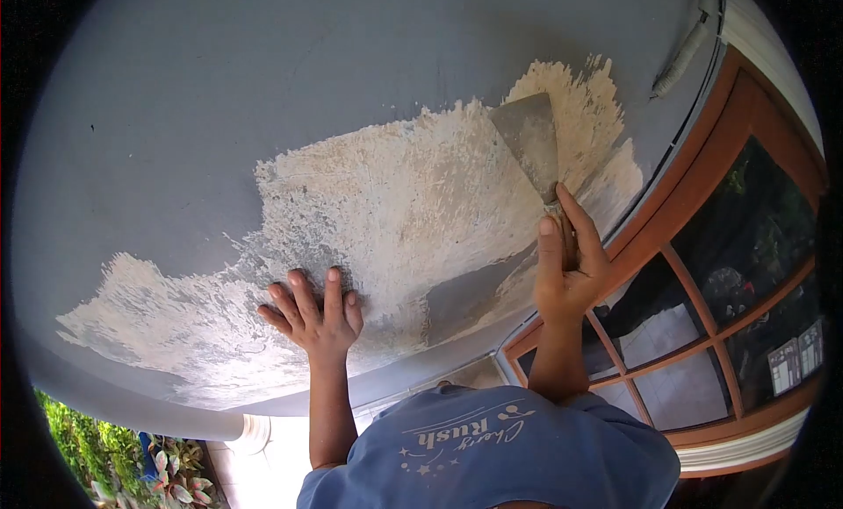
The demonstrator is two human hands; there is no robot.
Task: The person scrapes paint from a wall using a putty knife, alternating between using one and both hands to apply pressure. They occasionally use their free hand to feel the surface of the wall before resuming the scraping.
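Observation:
My right hand (575,272) grips the handle of a putty knife (531,140), thumb and forefinger along its neck. The wide metal blade points upward and lies against or close to the wall, over its bare patch. My left hand (320,320) is spread with fingers apart on the scraped area, lower and to the left. Rough, pale, stripped plaster (395,175) stretches across the grey painted wall (193,96) with ragged paint edges. A strip of grey paint (474,294) still shows between the two hands.
On the right is a brown wooden window frame (685,289) with glass panes. A cable or pipe (680,61) runs at the upper right. Plants (92,443) and a white column base (255,432) stand at the lower left, beside a light tiled floor.

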